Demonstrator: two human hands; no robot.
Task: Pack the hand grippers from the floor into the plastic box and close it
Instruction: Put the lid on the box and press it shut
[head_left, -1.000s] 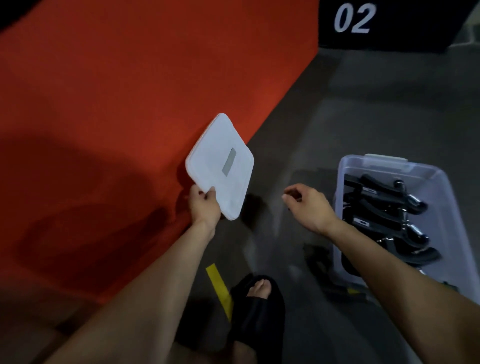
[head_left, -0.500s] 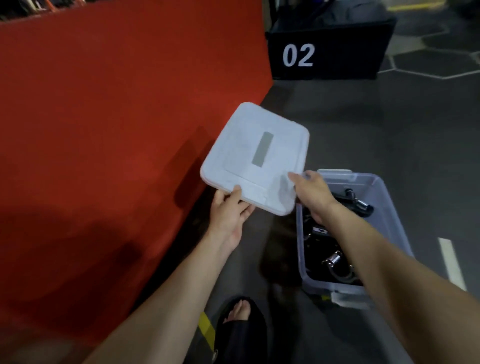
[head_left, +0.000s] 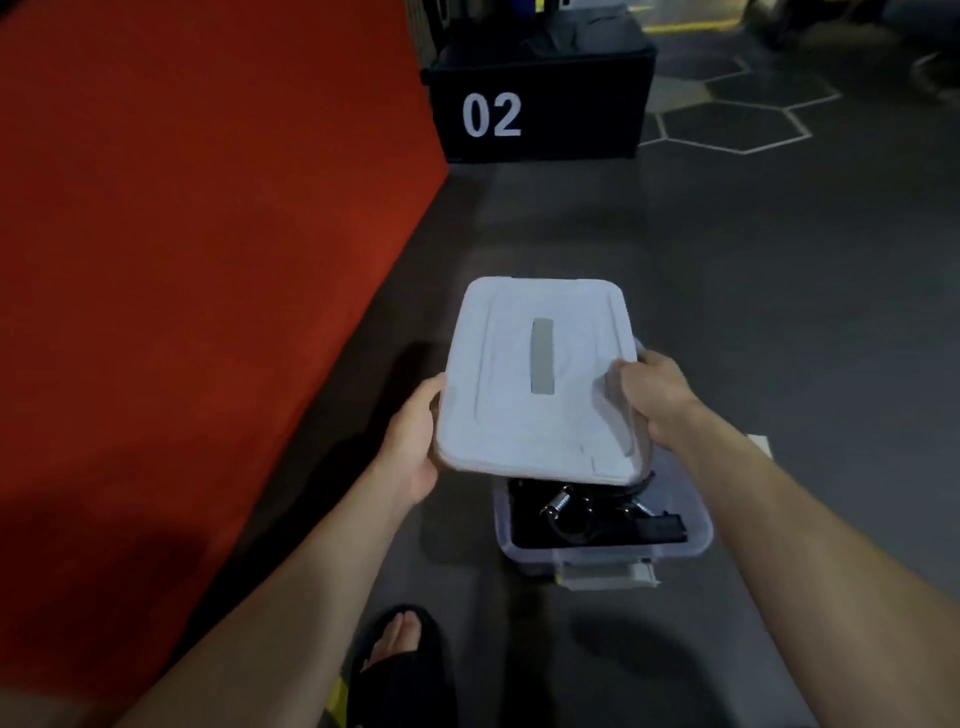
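Note:
A white rectangular lid with a grey label hangs over the clear plastic box on the dark floor, tilted, covering the box's far part. My left hand grips the lid's left edge. My right hand grips its right edge, thumb on top. Black hand grippers with metal springs lie inside the box, seen through the uncovered near end. A white latch sticks out from the box's near wall.
A red mat fills the left side. A black box marked 02 stands ahead on the floor. My foot in a black sandal is at the bottom, beside a yellow floor mark.
The lid has moved right and down from beside the red mat to above the box. My right hand has taken hold of its right edge; the left has shifted along its left edge.

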